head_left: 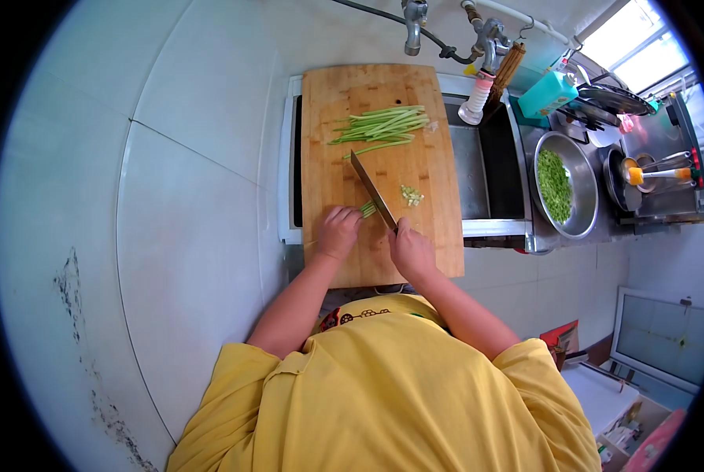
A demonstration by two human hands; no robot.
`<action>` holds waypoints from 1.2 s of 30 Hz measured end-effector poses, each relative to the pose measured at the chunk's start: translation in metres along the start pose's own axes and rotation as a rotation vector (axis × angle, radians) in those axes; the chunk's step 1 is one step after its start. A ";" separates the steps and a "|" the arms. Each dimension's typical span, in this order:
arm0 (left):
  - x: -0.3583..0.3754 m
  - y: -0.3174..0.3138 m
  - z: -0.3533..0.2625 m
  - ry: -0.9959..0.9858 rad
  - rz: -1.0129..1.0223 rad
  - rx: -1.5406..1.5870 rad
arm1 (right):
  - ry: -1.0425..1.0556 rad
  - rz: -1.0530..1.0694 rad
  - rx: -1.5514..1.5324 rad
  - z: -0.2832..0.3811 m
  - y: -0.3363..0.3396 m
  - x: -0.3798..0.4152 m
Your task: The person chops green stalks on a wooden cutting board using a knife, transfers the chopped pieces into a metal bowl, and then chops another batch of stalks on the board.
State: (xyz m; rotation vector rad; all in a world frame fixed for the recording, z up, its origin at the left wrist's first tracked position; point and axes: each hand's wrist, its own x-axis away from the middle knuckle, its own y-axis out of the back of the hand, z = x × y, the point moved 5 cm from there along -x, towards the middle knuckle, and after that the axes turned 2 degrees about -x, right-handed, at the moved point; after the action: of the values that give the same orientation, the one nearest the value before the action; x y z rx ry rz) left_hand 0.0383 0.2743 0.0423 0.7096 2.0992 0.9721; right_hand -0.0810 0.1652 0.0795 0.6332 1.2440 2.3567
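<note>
Evidently, in the head view, both hands are working over a wooden cutting board (pixel 320 169). The left hand (pixel 340 231) is pinning a short bunch of green stalks (pixel 367 209) on the near half of the board; its fingers are curling in around the bunch, leaving only the end by the blade showing. The right hand (pixel 412 249) is gripping the knife (pixel 374 191), its fingers closing fully around the handle. Whether the edge is reaching the wood is hard to tell.

For clean cutting, the left fingertips should be tucking back behind the knuckles, since they are sitting just beside the blade. The bunch should be lying flat with its ends level, and the wrist should be guiding the knife in short, even strokes while the left hand is feeding the stalks in small steps.

As for direction, the bunch's long axis is running from the left hand toward the right and slightly away from the person, meeting the blade nearly square. The knife is pointing away and leftward, its handle end lying nearer the person. Beyond it, the loose stalks (pixel 385 123) are lying mostly crosswise, their right ends angling slightly away, while cut pieces (pixel 412 196) are resting right of the blade.
</note>
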 end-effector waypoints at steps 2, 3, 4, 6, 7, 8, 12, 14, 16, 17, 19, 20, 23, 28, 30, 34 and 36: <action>0.000 -0.002 0.001 0.009 0.013 -0.003 | 0.003 -0.008 0.000 0.002 0.001 0.001; 0.000 -0.002 0.002 0.014 0.012 -0.002 | 0.004 -0.019 -0.002 0.003 0.002 0.002; 0.000 -0.003 0.002 0.007 0.012 0.003 | 0.006 -0.015 0.000 0.005 0.003 0.002; 0.000 -0.003 0.003 0.001 0.013 0.010 | 0.021 -0.032 -0.014 0.009 0.005 0.004; 0.000 -0.003 0.003 -0.008 0.020 0.000 | 0.021 -0.031 -0.013 0.011 0.007 0.004; -0.001 -0.004 0.003 -0.018 0.027 -0.010 | 0.025 -0.010 0.013 0.014 0.007 0.004; 0.000 -0.006 0.005 -0.032 0.012 -0.028 | 0.027 0.029 0.061 0.016 0.001 0.003; 0.000 -0.008 0.006 -0.038 0.009 -0.037 | 0.022 0.037 0.065 0.015 -0.003 0.003; 0.000 -0.008 0.006 -0.035 0.003 -0.035 | 0.017 0.045 0.069 0.015 -0.005 0.003; 0.000 -0.007 0.006 -0.032 -0.002 -0.033 | 0.025 0.034 0.068 0.016 -0.004 0.003; 0.000 -0.005 0.005 -0.036 -0.001 -0.042 | 0.037 0.023 0.067 0.018 -0.004 0.003; 0.000 -0.004 0.005 -0.042 0.003 -0.049 | 0.054 0.020 0.072 0.019 -0.006 0.003; 0.003 -0.007 0.008 -0.056 -0.032 -0.056 | 0.070 0.022 0.084 0.022 -0.008 0.004; 0.001 -0.006 0.007 -0.069 0.002 -0.051 | 0.065 0.046 0.098 0.022 -0.008 0.001; -0.001 -0.006 0.007 -0.061 0.015 -0.047 | 0.066 0.057 0.086 0.021 -0.007 0.000; -0.003 -0.004 0.006 -0.058 0.020 -0.033 | 0.056 0.091 0.058 0.020 -0.009 -0.003; -0.002 -0.005 0.006 -0.053 0.023 -0.026 | 0.047 0.082 0.039 0.017 -0.012 -0.003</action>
State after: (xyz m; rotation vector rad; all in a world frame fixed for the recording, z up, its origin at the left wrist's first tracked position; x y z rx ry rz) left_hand 0.0435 0.2725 0.0357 0.7406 2.0327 0.9809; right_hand -0.0675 0.1812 0.0769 0.6560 1.3103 2.4331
